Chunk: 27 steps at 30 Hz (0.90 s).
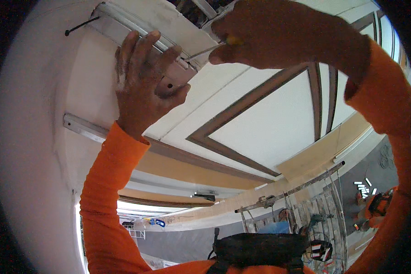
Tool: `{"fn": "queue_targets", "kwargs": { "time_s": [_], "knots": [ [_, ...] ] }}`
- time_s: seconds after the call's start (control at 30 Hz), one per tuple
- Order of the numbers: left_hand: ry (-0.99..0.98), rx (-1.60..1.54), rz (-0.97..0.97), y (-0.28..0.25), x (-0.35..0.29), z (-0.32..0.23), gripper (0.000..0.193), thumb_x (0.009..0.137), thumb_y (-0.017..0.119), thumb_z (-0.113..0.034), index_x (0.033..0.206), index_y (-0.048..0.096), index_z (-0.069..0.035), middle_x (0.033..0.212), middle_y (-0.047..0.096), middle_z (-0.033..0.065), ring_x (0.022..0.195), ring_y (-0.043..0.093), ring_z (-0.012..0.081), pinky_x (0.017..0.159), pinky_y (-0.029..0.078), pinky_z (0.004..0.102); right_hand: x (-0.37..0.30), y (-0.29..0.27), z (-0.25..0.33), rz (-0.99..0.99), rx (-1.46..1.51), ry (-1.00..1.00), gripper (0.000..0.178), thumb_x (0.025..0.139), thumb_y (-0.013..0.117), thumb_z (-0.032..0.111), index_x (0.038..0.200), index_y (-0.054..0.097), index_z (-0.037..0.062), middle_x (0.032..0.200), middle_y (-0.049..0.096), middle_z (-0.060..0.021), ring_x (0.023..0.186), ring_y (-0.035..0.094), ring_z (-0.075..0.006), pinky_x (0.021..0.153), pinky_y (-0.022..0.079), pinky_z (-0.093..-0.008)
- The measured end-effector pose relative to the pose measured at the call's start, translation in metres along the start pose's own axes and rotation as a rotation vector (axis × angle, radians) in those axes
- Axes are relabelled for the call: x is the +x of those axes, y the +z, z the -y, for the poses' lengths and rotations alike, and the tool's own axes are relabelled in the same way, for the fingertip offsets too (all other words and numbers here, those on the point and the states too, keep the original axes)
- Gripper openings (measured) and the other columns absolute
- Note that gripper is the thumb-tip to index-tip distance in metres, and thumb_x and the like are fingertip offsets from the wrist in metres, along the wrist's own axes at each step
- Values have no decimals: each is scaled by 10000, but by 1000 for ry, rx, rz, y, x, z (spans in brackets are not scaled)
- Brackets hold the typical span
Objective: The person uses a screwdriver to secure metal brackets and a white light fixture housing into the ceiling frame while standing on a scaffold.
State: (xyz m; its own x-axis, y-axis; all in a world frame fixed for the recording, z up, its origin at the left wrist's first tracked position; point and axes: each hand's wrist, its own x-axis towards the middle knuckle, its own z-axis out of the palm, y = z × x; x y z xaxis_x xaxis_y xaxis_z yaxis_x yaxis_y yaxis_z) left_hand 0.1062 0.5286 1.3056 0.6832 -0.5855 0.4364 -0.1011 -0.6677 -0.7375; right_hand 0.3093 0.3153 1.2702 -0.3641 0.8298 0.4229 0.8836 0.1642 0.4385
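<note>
Wearing a dark pack [260,246] at chest height, a person in orange sleeves is working with both arms raised. The right hand [278,36] is gripping a slim metal tool [204,52], its yellow handle mostly hiding inside the fist and its tip pointing at the end of a long metal fitting [107,27]. The left hand [146,77] is resting spread wide across that fitting, thumb standing apart, fingers lying over its silver strip [118,17]. The fitting is sitting beside a dark opening [198,9], and a black-tipped rod [80,26] is jutting from its other end. Beyond, brown trim [242,107] is framing white panels. Farther off, a plank scaffold [301,210] is holding tools, and a co-worker [381,203] in orange is staying near white pieces [363,188] scattering across the gray floor [187,239].
</note>
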Motion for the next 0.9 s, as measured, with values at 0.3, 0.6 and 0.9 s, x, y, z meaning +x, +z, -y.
{"fn": "queue_targets", "kwargs": {
  "time_s": [0.3, 0.6, 0.9],
  "knots": [
    [-19, 80, 92, -9, -1, -2, 609, 622, 822, -333, 1196, 639, -243, 1402, 464, 110, 1327, 356, 445, 1047, 355, 625, 28, 0, -29, 127, -12, 135, 493, 1054, 412, 456, 1064, 671, 37, 918, 703, -186, 891, 691, -349, 773, 578, -465],
    [34, -37, -59, 27, 12, 1, 675, 677, 812, -363, 1305, 602, -229, 1438, 448, 103, 1359, 332, 429, 1086, 341, 590, 33, -16, 76, -186, 188, 315, 263, 977, 583, 330, 1168, 618, 153, 796, 676, -119, 786, 715, -278, 621, 584, -433],
    [20, 48, 29, -4, 8, -3, 668, 653, 821, -354, 1280, 616, -252, 1410, 455, 89, 1358, 317, 438, 1080, 305, 643, -8, 52, 102, -444, 472, 675, 223, 1009, 560, 231, 1040, 575, 11, 694, 634, -164, 623, 669, -335, 581, 539, -451]
  ]
}}
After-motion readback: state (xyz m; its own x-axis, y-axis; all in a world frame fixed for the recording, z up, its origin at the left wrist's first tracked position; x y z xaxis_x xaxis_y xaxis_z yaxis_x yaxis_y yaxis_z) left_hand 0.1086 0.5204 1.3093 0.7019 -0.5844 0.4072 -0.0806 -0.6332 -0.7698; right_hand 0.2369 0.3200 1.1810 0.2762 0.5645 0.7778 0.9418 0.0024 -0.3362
